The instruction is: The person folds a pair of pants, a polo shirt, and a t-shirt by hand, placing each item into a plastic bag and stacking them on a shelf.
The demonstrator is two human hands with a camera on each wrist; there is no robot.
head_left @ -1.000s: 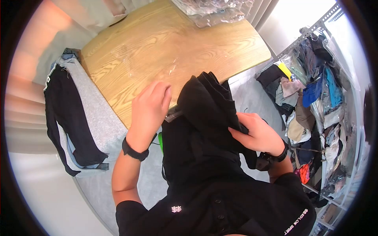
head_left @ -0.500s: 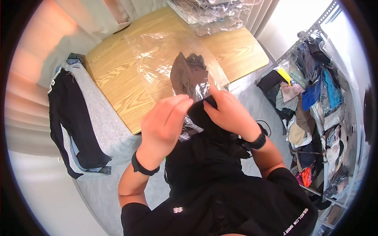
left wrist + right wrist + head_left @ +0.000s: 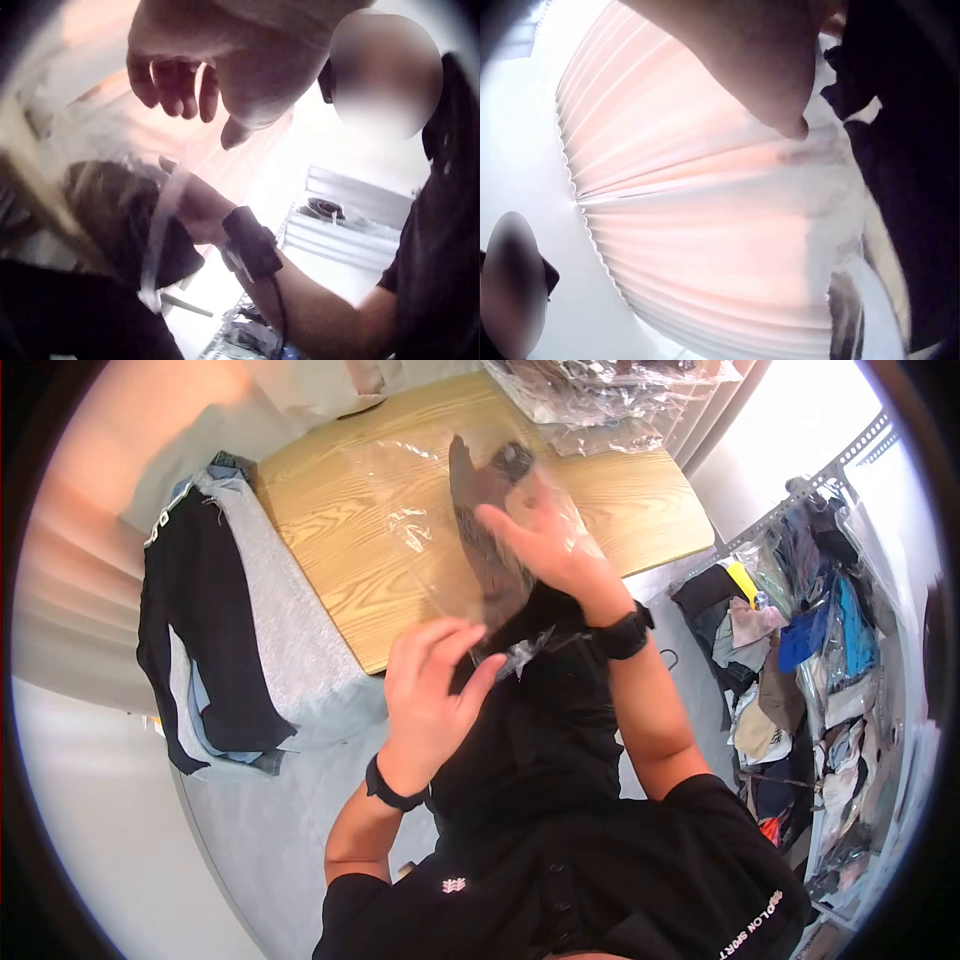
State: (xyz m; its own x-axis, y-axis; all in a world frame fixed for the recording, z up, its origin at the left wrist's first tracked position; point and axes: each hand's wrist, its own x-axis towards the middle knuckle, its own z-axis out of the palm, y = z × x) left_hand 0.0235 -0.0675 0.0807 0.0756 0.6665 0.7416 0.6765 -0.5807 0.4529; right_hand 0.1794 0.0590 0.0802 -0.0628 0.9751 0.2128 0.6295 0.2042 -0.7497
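A dark folded garment (image 3: 490, 575) lies within a clear plastic bag (image 3: 405, 525) at the table's near edge. My left hand (image 3: 430, 690) is beside the bag's near end, thumb apart from loosely bent fingers; the left wrist view shows this hand (image 3: 225, 64) holding nothing, above the bagged garment (image 3: 112, 202). Over the upper part of the garment, my right hand (image 3: 550, 540) is spread and blurred; whether it is inside the plastic or on top I cannot tell. Only part of the right hand (image 3: 757, 67) shows in the right wrist view.
The wooden table (image 3: 350, 575) holds a stack of bagged clothes (image 3: 620, 405) at its far edge. Black trousers (image 3: 215, 630) and grey cloth (image 3: 290, 610) lie to the left. A metal rack (image 3: 860, 445) with many clothes (image 3: 775, 690) stands at the right.
The garment has gone from my hands into the bag. Since half a second ago, my right hand has moved up along it, and my left hand's thumb and fingers have parted.
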